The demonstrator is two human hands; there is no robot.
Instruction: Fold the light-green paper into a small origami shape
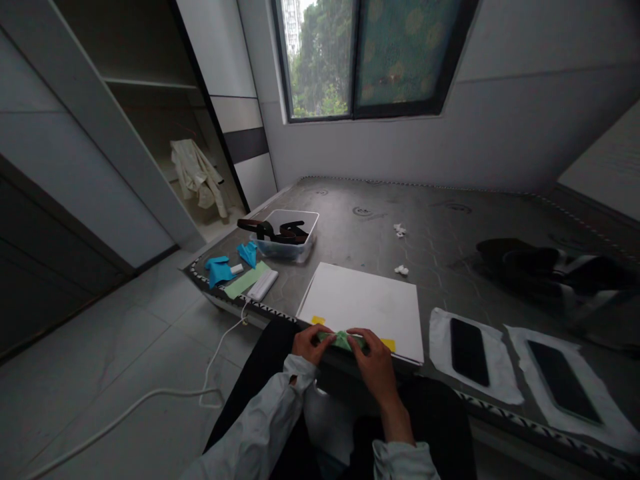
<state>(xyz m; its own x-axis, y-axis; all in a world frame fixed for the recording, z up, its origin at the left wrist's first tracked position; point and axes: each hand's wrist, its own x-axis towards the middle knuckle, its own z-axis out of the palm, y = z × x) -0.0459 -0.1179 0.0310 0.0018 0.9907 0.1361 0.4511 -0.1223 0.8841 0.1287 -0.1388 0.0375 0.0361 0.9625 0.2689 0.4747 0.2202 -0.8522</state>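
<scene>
Both my hands work on a piece of green paper [342, 341], pinched and folded in the middle, at the front edge of a white board [367, 300]. My left hand [311, 343] grips its left part between thumb and fingers. My right hand [375, 360] pinches its right part, with the two thumbs close together. Near my left hand a small yellow piece [318, 320] lies on the board, and another yellow piece [388, 345] shows beside my right hand. Fingers cover much of the green paper.
Left of the board are a white power strip [263, 285] with a cord, a green paper strip [247, 280], blue folded papers [219, 270] and a clear plastic box [295, 252] holding dark straps. Two phones [469, 351] [564, 380] lie on white tissues at right. Crumpled white bits [401, 270] lie behind.
</scene>
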